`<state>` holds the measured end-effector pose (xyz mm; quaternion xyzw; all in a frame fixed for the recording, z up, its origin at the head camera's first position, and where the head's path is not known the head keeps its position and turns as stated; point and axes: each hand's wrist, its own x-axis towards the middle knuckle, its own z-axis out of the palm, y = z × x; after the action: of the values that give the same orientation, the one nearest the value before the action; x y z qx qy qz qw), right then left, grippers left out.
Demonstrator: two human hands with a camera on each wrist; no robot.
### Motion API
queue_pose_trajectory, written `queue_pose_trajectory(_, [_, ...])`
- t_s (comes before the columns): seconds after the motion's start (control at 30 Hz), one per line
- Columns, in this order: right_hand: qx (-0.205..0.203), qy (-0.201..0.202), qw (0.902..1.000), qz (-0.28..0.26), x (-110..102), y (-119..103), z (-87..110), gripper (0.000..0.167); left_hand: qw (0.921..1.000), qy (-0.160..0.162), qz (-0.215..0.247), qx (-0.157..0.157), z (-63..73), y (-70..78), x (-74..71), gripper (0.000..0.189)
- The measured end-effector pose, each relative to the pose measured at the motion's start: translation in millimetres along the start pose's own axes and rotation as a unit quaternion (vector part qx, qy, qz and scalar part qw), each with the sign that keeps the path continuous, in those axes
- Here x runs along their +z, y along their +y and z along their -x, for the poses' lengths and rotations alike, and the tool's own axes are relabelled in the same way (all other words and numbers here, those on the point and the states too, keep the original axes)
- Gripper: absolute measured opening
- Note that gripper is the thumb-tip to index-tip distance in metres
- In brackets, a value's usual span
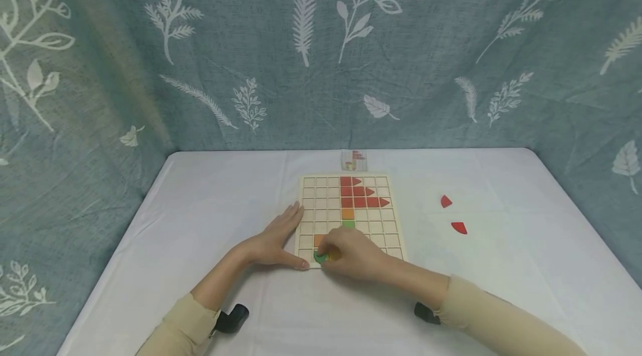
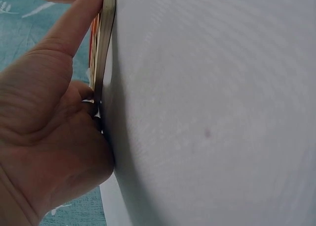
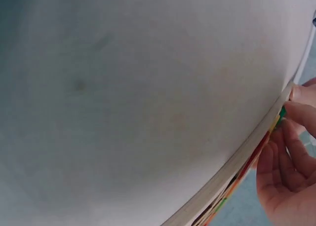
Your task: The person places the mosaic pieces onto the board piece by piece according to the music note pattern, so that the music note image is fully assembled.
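A pale wooden grid board [image 1: 321,203] lies flat on the table. My left hand [image 1: 273,243] rests along its left side, fingers extended, thumb at the front left corner. In the left wrist view the thumb lies against the board's edge [image 2: 107,33]. My right hand [image 1: 356,253] pinches a green piece [image 1: 319,258] in the front row near that corner; the right wrist view shows the green piece [image 3: 282,114] between thumb and fingers. Red pieces [image 1: 358,192] fill stepped rows at the back, with an orange square [image 1: 348,213] and a light green square [image 1: 348,223] below. Another orange square [image 1: 318,240] sits near the right fingertips.
Two loose red pieces with a curved side, one farther back [image 1: 446,201] and one nearer [image 1: 458,228], lie right of the board. A small picture card [image 1: 353,160] is behind it. Patterned cloth [image 1: 321,105] hangs behind the white-covered table [image 1: 225,194].
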<state>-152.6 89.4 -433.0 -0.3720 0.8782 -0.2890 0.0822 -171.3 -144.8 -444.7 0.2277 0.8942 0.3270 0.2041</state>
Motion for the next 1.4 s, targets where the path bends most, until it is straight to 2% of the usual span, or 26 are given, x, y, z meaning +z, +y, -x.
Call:
queue_pose_trajectory(0.27, [0.026,0.012,0.9994,0.019,-3.1,-2.2,-1.4,0.007,1.0000,0.001,-0.004,-0.005,-1.8,1.9,-0.2,0.122])
queue_pose_trajectory(0.5, [0.011,0.015,0.9992,0.035,-1.1,-3.2,-2.1,0.004,1.0000,0.000,-0.004,0.008,-2.2,0.1,0.4,0.122])
queue_pose_trajectory(0.6, [0.018,0.021,0.9994,0.018,-1.4,0.6,-0.2,0.003,1.0000,-0.001,-0.004,0.005,-2.1,0.2,0.6,0.122])
queue_pose_trajectory(0.67, [0.037,0.027,0.9988,-0.018,-3.3,4.9,2.7,0.003,1.0000,-0.001,-0.003,0.003,-1.7,0.8,0.7,0.122])
queue_pose_trajectory(0.77, [0.092,0.040,0.9895,-0.104,-10.2,13.3,10.6,0.004,1.0000,-0.001,-0.002,-0.005,-0.8,1.6,0.8,0.123])
queue_pose_trajectory(0.87, [0.155,0.067,0.9698,-0.176,-21.7,23.9,22.9,0.010,0.9999,0.000,-0.003,-0.014,-0.9,1.2,1.8,0.124])
queue_pose_trajectory(0.97, [0.201,0.098,0.9537,-0.202,-34.9,38.1,38.8,0.020,0.9997,0.004,-0.007,-0.023,-2.0,-0.4,3.4,0.126])
queue_pose_trajectory(1.13, [0.255,0.134,0.9420,-0.173,-60.1,68.4,70.5,0.030,0.9995,0.011,-0.012,-0.027,-3.1,-1.8,4.3,0.127])
queue_pose_trajectory(1.27, [0.293,0.148,0.9391,-0.103,-82.0,93.6,100.5,0.032,0.9996,0.009,-0.009,-0.024,-2.5,-0.9,3.8,0.126])
queue_pose_trajectory(1.4, [0.312,0.154,0.9371,-0.031,-98.9,113.4,129.3,0.031,0.9998,0.008,-0.008,-0.018,-1.9,0.5,3.1,0.126])
